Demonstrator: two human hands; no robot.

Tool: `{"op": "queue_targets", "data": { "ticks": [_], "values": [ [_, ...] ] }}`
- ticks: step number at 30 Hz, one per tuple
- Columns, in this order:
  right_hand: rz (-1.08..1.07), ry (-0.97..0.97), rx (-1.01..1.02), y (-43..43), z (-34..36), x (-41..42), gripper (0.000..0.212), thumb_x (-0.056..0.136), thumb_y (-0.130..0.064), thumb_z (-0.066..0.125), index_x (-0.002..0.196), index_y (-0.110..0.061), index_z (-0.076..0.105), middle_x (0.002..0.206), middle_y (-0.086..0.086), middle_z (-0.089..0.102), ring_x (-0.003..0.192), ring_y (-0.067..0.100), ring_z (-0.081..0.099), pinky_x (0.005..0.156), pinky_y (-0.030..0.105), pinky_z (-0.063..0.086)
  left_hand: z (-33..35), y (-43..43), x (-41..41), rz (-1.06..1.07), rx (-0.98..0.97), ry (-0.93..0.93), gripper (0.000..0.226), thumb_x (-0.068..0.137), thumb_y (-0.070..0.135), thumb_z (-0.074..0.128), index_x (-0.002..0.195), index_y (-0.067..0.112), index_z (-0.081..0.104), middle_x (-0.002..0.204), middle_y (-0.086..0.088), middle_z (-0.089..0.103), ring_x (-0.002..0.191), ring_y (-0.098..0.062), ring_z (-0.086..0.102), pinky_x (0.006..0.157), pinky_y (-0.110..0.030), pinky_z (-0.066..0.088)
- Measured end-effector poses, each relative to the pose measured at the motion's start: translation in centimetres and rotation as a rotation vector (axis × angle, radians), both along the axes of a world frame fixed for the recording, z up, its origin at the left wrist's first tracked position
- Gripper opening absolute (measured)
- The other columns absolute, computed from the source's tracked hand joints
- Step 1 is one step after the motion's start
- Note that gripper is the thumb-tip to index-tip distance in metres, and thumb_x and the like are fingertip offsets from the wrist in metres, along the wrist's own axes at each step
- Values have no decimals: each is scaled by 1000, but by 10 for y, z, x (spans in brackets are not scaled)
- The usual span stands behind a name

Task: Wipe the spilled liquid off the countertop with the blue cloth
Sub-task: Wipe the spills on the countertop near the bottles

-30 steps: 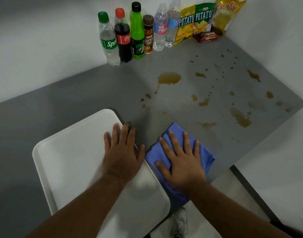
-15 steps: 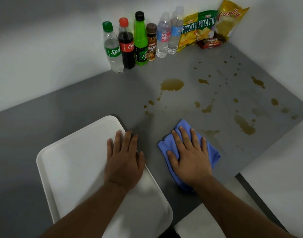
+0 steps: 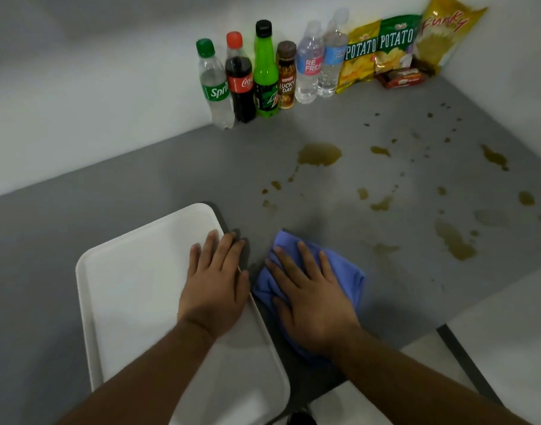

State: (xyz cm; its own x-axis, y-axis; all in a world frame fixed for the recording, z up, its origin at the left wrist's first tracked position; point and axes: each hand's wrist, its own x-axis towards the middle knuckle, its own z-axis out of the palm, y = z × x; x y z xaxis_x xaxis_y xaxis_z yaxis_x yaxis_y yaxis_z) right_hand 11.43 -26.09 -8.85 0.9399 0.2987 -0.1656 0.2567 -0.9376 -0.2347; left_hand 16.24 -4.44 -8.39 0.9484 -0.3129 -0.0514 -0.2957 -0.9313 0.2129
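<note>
The right hand [image 3: 312, 302] lies flat, fingers spread, on the blue cloth [image 3: 350, 279]; the left hand [image 3: 214, 289] rests flat on the tray [image 3: 134, 286]. Firm, overlapping strokes toward the spills [image 3: 320, 154] ahead would serve best.

Right hand [image 3: 312, 299] flat on blue cloth [image 3: 347, 271]

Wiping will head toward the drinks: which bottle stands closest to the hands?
The Sprite bottle, clear with a green cap, at the left end of the row; the other five stand farther back toward the snack bags.
</note>
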Motion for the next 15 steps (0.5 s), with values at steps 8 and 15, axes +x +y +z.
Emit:
{"op": "queue_targets", "data": {
  "ticks": [8, 15],
  "values": [
    [-90, -54, -27, -2, 6, 65, 65, 105, -58, 22, 163, -29, 20, 172, -5, 16, 159, 27, 4, 126, 58, 10, 7, -2, 0, 21, -26, 72, 63, 102, 51, 10, 161, 30, 15, 172, 7, 7, 159, -19, -9, 130, -48, -1],
    [-141, 5, -24, -4, 1, 9, 66, 105, -62, 14, 164, -35, 7, 173, -8, -3, 157, 27, -18, 125, 58, -6, 23, 5, 25, 45, -152, -18, 55, 99, 36, 28, 146, 21, 52, 154, -3, 50, 146, -29, 38, 128, -49, 17]
  ]
}}
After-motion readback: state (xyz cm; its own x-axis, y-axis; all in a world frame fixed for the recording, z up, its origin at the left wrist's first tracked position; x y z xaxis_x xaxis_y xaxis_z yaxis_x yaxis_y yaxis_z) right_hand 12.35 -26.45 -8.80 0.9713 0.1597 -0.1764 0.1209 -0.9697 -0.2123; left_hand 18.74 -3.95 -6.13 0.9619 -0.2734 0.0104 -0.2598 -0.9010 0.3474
